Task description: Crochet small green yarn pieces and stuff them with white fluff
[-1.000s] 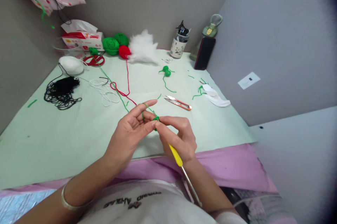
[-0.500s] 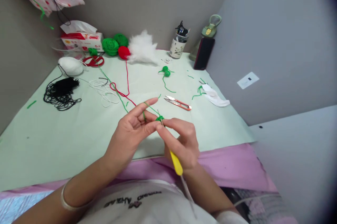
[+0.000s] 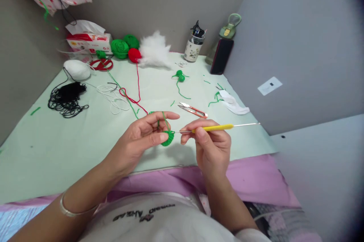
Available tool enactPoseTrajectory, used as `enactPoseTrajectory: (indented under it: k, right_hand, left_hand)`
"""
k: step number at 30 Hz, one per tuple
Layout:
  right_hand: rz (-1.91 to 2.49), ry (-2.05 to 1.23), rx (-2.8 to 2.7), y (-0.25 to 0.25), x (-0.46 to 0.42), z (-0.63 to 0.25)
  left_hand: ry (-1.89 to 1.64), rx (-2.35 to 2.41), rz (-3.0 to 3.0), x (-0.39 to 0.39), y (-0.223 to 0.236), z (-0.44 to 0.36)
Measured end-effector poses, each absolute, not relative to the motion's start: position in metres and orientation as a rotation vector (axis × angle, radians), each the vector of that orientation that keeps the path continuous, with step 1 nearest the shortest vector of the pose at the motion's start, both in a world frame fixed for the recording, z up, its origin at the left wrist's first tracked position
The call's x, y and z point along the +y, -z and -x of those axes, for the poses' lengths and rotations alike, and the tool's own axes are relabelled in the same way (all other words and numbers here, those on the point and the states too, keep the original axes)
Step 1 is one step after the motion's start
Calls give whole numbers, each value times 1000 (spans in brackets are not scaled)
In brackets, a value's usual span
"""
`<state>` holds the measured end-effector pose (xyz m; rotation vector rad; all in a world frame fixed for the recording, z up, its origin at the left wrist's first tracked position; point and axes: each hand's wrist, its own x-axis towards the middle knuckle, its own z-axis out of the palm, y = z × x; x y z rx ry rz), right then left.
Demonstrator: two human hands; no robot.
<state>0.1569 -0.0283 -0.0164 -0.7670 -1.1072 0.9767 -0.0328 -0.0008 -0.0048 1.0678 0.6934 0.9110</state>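
1. Green yarn, worked into a small rounded piece, sits between the two hands, and it's the left hand that has it: thumb pressed on its near face, index finger stretched out above.

2. Over on the other side, the right hand pinches the yellow-handled crochet hook like a pen, thumb on the grip, the spare metal end pointing out to the right.

3. And here's the meeting point! The hook's slim tip touches the piece's upper right edge, just beyond the left thumb; whether a loop lies on it is too small to tell.

4. Up from that edge runs a working strand, passing over the left index finger, which looks to be keeping it taut.

5. So the step in hand, by my reading, is a crochet stitch at the rim. The next move seems to call for a firm left pinch, even tension, and a small turn of the hook to catch yarn and draw it through.

6. Beyond the fingertips, the orange-handled snips lie on the table, untouched by either hand.
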Motion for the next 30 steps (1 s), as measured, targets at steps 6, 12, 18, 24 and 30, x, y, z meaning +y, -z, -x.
enactPoseTrajectory:
  k: [6, 12, 18, 24, 30]
  right_hand:
    - [803, -1058, -996, 13, -28, -157]
    - [813, -1194, -919, 8, -27, -159]
    - [739, -1095, -1002, 11, -31, -158]
    - [746, -790, -1265, 16, -36, -153]
    - [740, -479, -1384, 24, -38, -151]
  left_hand:
    - [-918, 771, -1364, 1, 6, 40]
    - [-952, 917, -1658, -1, 3, 42]
    - [-996, 957, -1601, -4, 1, 38]
    - [-1025, 884, -1245, -2, 4, 33]
    - [-1032, 831, -1118, -4, 3, 26]
